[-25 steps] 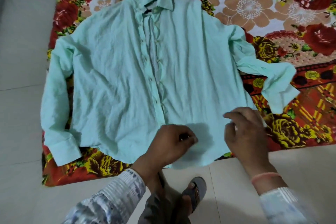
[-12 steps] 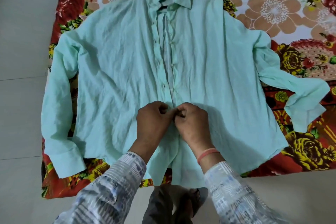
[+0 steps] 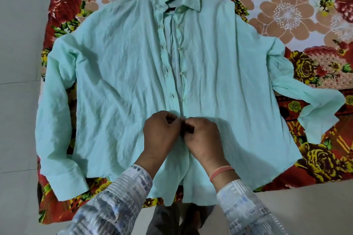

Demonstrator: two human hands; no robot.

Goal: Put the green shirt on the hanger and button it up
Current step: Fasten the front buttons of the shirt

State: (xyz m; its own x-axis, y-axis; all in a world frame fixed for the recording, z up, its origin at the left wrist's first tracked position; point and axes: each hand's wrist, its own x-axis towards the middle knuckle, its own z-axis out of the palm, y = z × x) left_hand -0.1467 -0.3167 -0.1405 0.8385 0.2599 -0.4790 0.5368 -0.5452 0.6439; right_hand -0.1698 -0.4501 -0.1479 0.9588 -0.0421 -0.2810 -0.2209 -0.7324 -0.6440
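Well, from the head camera, the green shirt (image 3: 118, 86) lies flat and front up on a floral blanket (image 3: 286, 15) spread over a pale tiled floor (image 3: 19, 25); the hanger (image 3: 170, 8) shows only as a dark sliver inside the collar, so I judge the hanging part done and the buttoning under way. The left hand (image 3: 160, 135) pinches the buttonhole strip (image 3: 168, 71) low on the front; the right hand (image 3: 205, 137) pinches the button strip opposite, knuckles almost touching its partner; the button itself is hidden under the fingers, so whether it is through I cannot tell. Above the hands the white buttons (image 3: 179, 73) sit apart from their holes, seemingly all undone; below, the hem (image 3: 172, 194) parts. To do it well, I would match this button to its own hole and not the neighbour's; keep both strips level; ease the hole over the button without dragging the cloth off the hanger. As for room, the button line runs uncovered up to the collar; the sleeve on the person's left lies along the blanket's left edge, near bare floor; the other sleeve (image 3: 309, 101) is folded out to the right, well apart from the hands; the blanket's near edge sits just past the hem, so pulling toward the body would slide cloth onto the floor.
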